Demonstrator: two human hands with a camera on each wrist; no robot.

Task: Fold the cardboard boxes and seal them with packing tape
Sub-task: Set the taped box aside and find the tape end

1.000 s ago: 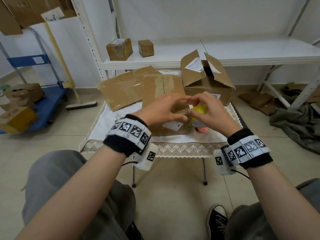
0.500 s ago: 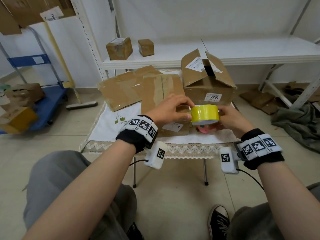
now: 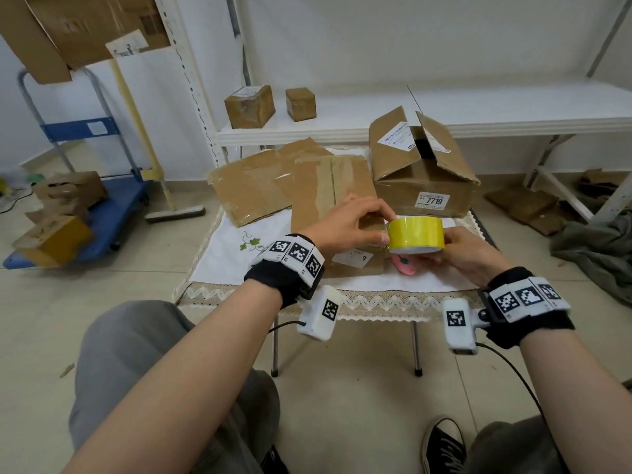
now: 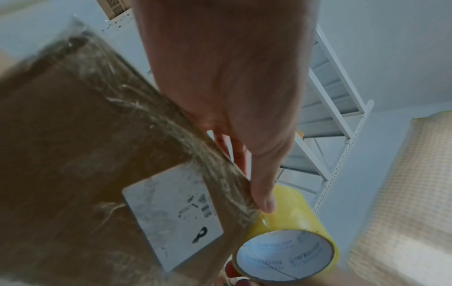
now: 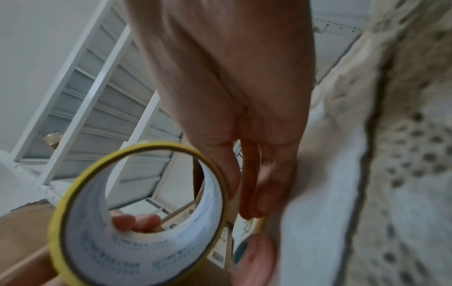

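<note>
Right hand (image 3: 460,254) grips the yellow tape roll (image 3: 415,233); left hand (image 3: 345,224) pinches its near edge.

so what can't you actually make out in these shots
- Free end of the yellow tape roll: head view, left hand fingers cover that edge.
- Pink object on the white tablecloth: mostly hidden under the roll; blurred in the right wrist view.
- White label on the flattened cardboard box: print blurred, left wrist view.

Open box (image 3: 422,172) perhaps blocks beyond.
</note>
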